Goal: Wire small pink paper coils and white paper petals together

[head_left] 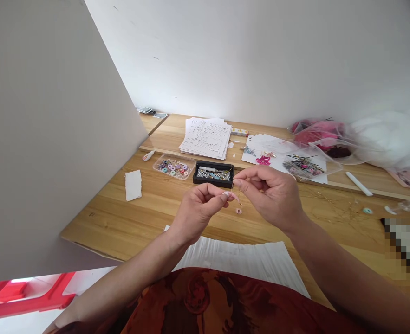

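Over the middle of the table, my left hand (198, 208) is closed, thumb and fingers pinching a small pale pink petal-shaped piece (234, 197). My right hand (274, 195), just right of it, is closed in a pinch on a thin golden thread or wire (231, 187), too fine to tell which, that runs down to the pink piece. Below the fingertips a small pink ring-shaped spool (238, 211) shows; I cannot tell whether it hangs or lies on the wood. Behind the hands stands a black tray (211, 183) of beads and small parts.
A clear box (155, 168) of coloured spools, a glue tube (148, 156) and a white cloth piece (133, 185) lie left. Paper sheets (205, 139), a magenta flower (263, 160), a white stick (359, 183) and plastic bags (330, 134) lie behind. A grey panel (51, 139) bounds the left.
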Tool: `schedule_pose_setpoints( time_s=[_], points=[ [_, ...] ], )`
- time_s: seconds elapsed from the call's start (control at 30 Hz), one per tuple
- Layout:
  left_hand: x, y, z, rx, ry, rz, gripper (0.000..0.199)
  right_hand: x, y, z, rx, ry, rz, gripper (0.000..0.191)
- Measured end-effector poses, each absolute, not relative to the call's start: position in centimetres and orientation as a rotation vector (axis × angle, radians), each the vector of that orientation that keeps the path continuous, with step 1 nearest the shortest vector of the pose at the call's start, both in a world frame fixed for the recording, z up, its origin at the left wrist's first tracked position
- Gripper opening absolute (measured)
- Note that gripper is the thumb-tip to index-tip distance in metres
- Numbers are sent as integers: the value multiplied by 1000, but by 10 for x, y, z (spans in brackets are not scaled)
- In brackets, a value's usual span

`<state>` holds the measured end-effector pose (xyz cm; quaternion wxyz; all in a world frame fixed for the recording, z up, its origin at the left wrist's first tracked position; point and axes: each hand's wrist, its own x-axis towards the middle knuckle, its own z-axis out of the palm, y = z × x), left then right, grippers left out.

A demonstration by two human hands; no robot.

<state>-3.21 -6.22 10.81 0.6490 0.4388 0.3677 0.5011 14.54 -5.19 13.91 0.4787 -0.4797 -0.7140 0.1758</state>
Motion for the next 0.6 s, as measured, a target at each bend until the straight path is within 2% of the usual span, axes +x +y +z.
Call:
schedule_pose_setpoints(
  time_s=[0.37, 0.6],
  points=[
    [-32, -62, 109, 1007, 841, 1130, 22, 145, -42, 132, -1208, -1621, 840, 16],
    [-34, -62, 109, 1019, 855, 1194, 20, 140, -43, 104, -1042, -1020, 1790, 36]
  ],
)
